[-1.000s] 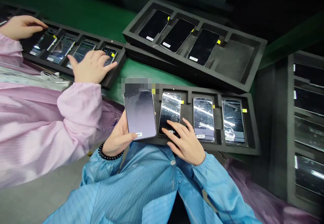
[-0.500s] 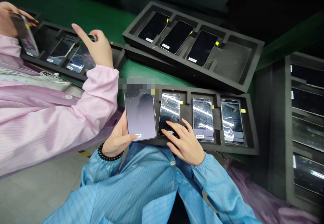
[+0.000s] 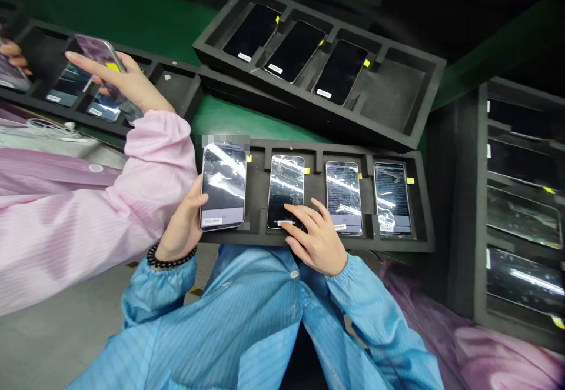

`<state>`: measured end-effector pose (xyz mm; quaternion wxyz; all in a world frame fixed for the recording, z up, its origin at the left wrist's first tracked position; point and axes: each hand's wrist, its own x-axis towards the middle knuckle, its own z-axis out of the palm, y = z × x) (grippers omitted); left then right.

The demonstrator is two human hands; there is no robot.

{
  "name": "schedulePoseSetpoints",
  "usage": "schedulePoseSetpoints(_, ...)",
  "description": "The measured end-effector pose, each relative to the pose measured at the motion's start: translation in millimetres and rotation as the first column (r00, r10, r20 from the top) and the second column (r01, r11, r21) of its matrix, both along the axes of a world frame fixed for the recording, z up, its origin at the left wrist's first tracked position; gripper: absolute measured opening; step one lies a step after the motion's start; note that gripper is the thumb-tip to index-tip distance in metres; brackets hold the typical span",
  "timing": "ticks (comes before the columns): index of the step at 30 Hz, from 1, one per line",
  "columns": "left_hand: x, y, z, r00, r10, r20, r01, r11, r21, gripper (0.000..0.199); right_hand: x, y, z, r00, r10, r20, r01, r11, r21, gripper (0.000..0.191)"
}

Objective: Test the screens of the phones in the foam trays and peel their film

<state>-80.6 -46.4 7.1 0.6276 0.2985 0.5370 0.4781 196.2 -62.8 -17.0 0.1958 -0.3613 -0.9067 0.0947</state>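
While the left hand (image 3: pixel 182 225) gripped a phone (image 3: pixel 223 185), the spread right hand (image 3: pixel 316 236) touched another phone (image 3: pixel 285 184). Probably screen work; next likely needed steadiness.

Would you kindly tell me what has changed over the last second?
The left hand has shifted its phone slightly left, and its thumb has moved from the label to the left edge. The co-worker's nearer hand, spread over a tray before, now holds a raised phone. The right hand stays over the lower end of the next phone.
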Motion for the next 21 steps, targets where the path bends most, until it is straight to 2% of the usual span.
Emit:
schedulePoseSetpoints(4,-4,14,-19.2,0.990,-0.021,-0.139,0.017,1.000,-0.026,0.058,-1,0,1.4,0.999,0.020,0.029,-0.020,1.000,0.014,0.032)
schedulePoseSetpoints(6,-3,15,-26.5,0.976,-0.015,-0.217,0.017,1.000,0.010,0.064,-1,1,2.3,0.998,0.039,0.046,-0.039,0.999,0.012,0.034)
schedulePoseSetpoints(8,0,12,-26.8,0.941,0.012,-0.337,0.020,0.995,0.094,0.066,0,1,2.4,0.997,0.046,0.056,-0.046,0.999,0.007,0.035)
schedulePoseSetpoints(10,5,9,-19.2,0.838,0.085,-0.539,0.049,0.972,0.229,0.060,0,1,1.7,0.996,0.047,0.070,-0.047,0.999,-0.002,0.035)
schedulePoseSetpoints(12,9,6,-6.9,0.664,0.209,-0.718,0.099,0.927,0.362,0.053,0,1,1.0,0.995,0.048,0.084,-0.048,0.999,-0.011,0.036)
schedulePoseSetpoints(13,10,6,-0.7,0.589,0.265,-0.763,0.118,0.906,0.407,0.051,0,1,0.9,0.995,0.049,0.088,-0.048,0.999,-0.014,0.036)
schedulePoseSetpoints(14,11,7,4.6,0.549,0.295,-0.782,0.130,0.894,0.429,0.050,0,1,0.9,0.995,0.050,0.089,-0.049,0.999,-0.015,0.036)
schedulePoseSetpoints(17,5,9,9.4,0.506,0.242,-0.828,0.216,0.894,0.393,0.049,0,1,1.1,0.995,0.051,0.080,-0.050,0.999,-0.019,0.036)
schedulePoseSetpoints(21,-13,8,-8.3,0.471,0.121,-0.874,0.286,0.916,0.281,0.060,0,1,-0.3,0.997,0.051,0.058,-0.050,0.999,-0.019,0.033)
